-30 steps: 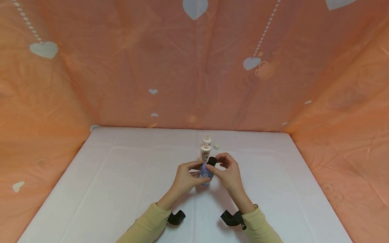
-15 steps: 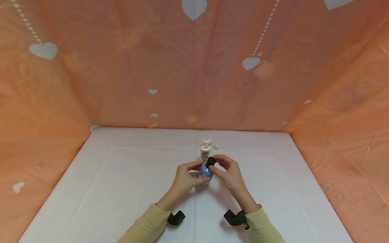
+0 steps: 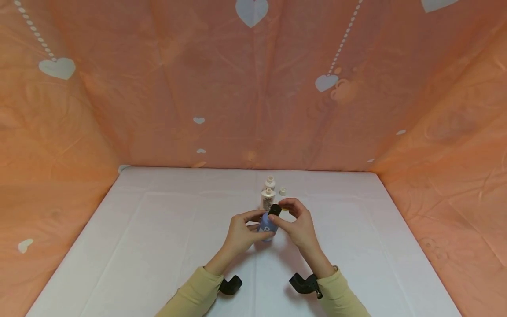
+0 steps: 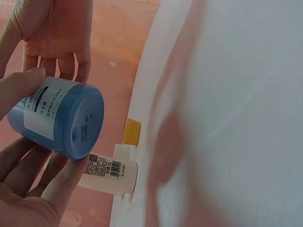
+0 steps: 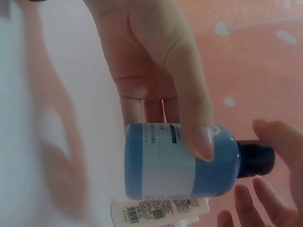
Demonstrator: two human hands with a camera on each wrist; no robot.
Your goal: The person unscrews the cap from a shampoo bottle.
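My left hand (image 3: pixel 241 231) grips the body of a blue bottle (image 4: pixel 78 120), with the thumb lying over the near side. The bottle tilts slightly and carries a white label. On its neck sits a black cap (image 5: pixel 256 159). My right hand (image 3: pixel 299 224) has its thumb and fingers curled around that cap, thumb on the near side and index finger on the far side. In the left wrist view the cap is hidden behind the left thumb and the bottle; its base faces the camera.
Two white bottles without caps stand just behind, the nearer one (image 3: pixel 268 199) in front of the farther one (image 3: pixel 270 182). A small white cap (image 3: pixel 283 191) lies to their right. A yellow cap-like piece (image 4: pixel 132 131) is on the white table (image 3: pixel 158 242). Orange cloth (image 3: pixel 253 110) walls surround the table.
The right hand swung slightly to the right and back, its fingertips shifting around the black cap. The bottle turned and tipped a little. A yellow edge now shows by the right fingers.
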